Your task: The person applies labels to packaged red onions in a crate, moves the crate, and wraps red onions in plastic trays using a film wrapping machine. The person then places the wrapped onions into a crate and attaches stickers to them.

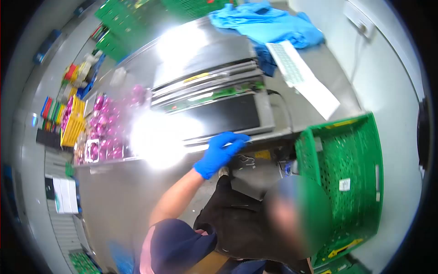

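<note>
Where the metal edge (269, 136) runs straight, the left hand (216, 155) curves half-open; the green crate (344, 157) is perforated.

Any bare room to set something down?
Looks bare: table strip between sheet and wall; patch between sheet, cable and crate; inside the crate, around its label. Crowded: table's left end, purple produce; far right, blue cloth. Glare hides part of the machine.

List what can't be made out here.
Head view:
- Right hand: not discernible; a blurred patch may cover it.
- Left hand: blur hides whether it touches the machine.
- Machine: glare hides its near left corner.
- Paper: print too small and blurred.
- Lower crate: cut off by bottom edge.
</note>
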Demonstrator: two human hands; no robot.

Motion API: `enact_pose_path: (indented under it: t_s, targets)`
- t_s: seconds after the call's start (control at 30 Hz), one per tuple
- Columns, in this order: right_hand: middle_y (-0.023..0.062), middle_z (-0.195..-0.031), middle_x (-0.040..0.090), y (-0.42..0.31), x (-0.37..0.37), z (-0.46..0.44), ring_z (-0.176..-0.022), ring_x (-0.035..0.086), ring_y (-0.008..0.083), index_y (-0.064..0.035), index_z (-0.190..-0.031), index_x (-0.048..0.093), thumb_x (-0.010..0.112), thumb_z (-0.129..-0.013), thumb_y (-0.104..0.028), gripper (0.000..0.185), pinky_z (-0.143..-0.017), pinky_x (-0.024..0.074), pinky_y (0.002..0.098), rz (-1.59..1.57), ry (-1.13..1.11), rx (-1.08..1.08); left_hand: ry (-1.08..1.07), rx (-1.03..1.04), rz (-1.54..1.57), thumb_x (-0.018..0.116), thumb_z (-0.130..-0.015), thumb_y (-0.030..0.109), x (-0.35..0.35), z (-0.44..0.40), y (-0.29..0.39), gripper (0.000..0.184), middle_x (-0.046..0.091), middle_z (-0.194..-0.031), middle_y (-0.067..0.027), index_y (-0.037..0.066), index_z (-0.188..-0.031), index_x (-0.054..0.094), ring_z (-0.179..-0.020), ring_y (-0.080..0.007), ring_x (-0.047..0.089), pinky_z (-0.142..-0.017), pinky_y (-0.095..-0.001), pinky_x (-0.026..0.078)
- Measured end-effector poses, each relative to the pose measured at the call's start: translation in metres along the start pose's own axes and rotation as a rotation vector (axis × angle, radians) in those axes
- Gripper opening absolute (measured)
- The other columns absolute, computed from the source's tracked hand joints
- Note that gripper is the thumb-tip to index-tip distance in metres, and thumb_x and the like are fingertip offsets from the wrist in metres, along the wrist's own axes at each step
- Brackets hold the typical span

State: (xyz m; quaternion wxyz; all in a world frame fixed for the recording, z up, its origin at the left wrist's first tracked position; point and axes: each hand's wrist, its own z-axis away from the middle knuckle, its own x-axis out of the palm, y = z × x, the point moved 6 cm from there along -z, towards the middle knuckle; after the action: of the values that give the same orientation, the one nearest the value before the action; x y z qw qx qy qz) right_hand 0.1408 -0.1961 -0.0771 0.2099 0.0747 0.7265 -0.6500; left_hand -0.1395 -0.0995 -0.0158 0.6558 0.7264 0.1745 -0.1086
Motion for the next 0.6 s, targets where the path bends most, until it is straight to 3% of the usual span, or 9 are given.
enact_pose_path:
  t_s: [0.1, 0.17, 0.23, 0.33, 0.43, 0.47, 0.57, 0.6]
  targets:
    - [0.0072, -0.043, 0.033, -0.034, 0.074, -0.037, -0.035, 0.03, 0.0187, -0.007, -0.051, 0.033, 0.076, -0.076, -0.014, 0.05, -0.038, 0.0262, 0.0336, 0.051, -0.231, -0.16, 0.44, -0.377, 0.353, 0.057, -0.089, 0.015, -0.143, 0.033, -0.068, 0.022, 0.068, -0.097, -0.0075, 0.002, -0.102, 0.069, -0.084, -0.0163, 0.063, -0.075, -0.0298, 0.051]
    - [0.0083, -0.043, 0.035, -0.055, 0.12, -0.061, -0.034, 0.033, 0.0202, -0.0067, -0.05, 0.035, 0.075, -0.077, -0.019, 0.05, -0.038, 0.0264, 0.0343, 0.124, -0.326, -0.277, 0.664, -0.222, 0.311, 0.054, -0.089, 0.016, -0.253, 0.055, -0.151, 0.023, 0.067, -0.097, -0.0084, 0.002, -0.101, 0.068, -0.082, -0.016, 0.063, -0.073, -0.0296, 0.05]
    - [0.0105, -0.044, 0.037, -0.068, 0.167, -0.086, -0.036, 0.038, 0.0252, -0.0037, -0.051, 0.039, 0.062, -0.087, -0.022, 0.046, -0.04, 0.0292, 0.036, 0.101, -0.324, -0.196, 0.944, -0.357, 0.376, 0.053, -0.09, 0.02, -0.347, 0.071, -0.218, 0.026, 0.066, -0.099, -0.0084, 0.004, -0.106, 0.066, -0.078, -0.0162, 0.062, -0.07, -0.03, 0.05]
    - [0.0134, -0.049, 0.042, -0.088, 0.233, -0.118, -0.04, 0.041, 0.029, -0.0011, -0.055, 0.044, 0.047, -0.094, -0.017, 0.041, -0.045, 0.0334, 0.0377, 0.106, -0.392, -0.091, 1.071, -0.519, 0.512, 0.052, -0.091, 0.023, -0.44, 0.075, -0.311, 0.03, 0.066, -0.102, -0.0083, 0.005, -0.112, 0.062, -0.078, -0.0167, 0.061, -0.07, -0.0302, 0.05]
    - [0.0136, -0.053, 0.047, -0.125, 0.298, -0.136, -0.043, 0.046, 0.0281, -0.0019, -0.059, 0.049, 0.047, -0.094, -0.018, 0.038, -0.046, 0.0372, 0.0371, 0.016, -0.404, -0.112, 1.0, -0.611, 0.65, 0.053, -0.091, 0.029, -0.493, 0.06, -0.402, 0.036, 0.064, -0.11, -0.0105, 0.004, -0.117, 0.058, -0.079, -0.0195, 0.061, -0.071, -0.0324, 0.05]
    - [0.0115, -0.056, 0.052, -0.147, 0.318, -0.139, -0.047, 0.054, 0.0266, -0.0034, -0.072, 0.056, 0.048, -0.093, -0.014, 0.025, -0.049, 0.0419, 0.0368, -0.045, -0.424, -0.234, 1.016, -0.625, 0.627, 0.054, -0.091, 0.031, -0.502, 0.05, -0.415, 0.038, 0.062, -0.112, -0.0112, 0.004, -0.117, 0.058, -0.08, -0.021, 0.061, -0.07, -0.0335, 0.05]
    - [0.0094, -0.057, 0.055, -0.171, 0.357, -0.136, -0.052, 0.059, 0.0261, -0.0053, -0.088, 0.058, 0.051, -0.09, -0.01, 0.009, -0.052, 0.0458, 0.0371, 0.135, -0.527, -0.081, 0.989, -0.686, 0.657, 0.066, -0.085, 0.036, -0.524, 0.014, -0.438, 0.046, 0.059, -0.113, -0.013, 0.002, -0.114, 0.058, -0.083, -0.0239, 0.061, -0.067, -0.0352, 0.051]
    - [0.0085, -0.058, 0.057, -0.175, 0.366, -0.133, -0.053, 0.06, 0.0272, -0.0069, -0.101, 0.056, 0.055, -0.088, -0.008, 0.013, -0.053, 0.0466, 0.0372, 0.138, -0.553, -0.083, 1.035, -0.691, 0.631, 0.069, -0.083, 0.035, -0.532, 0.002, -0.44, 0.045, 0.06, -0.107, -0.0138, 0.001, -0.111, 0.058, -0.078, -0.024, 0.061, -0.063, -0.0342, 0.051]
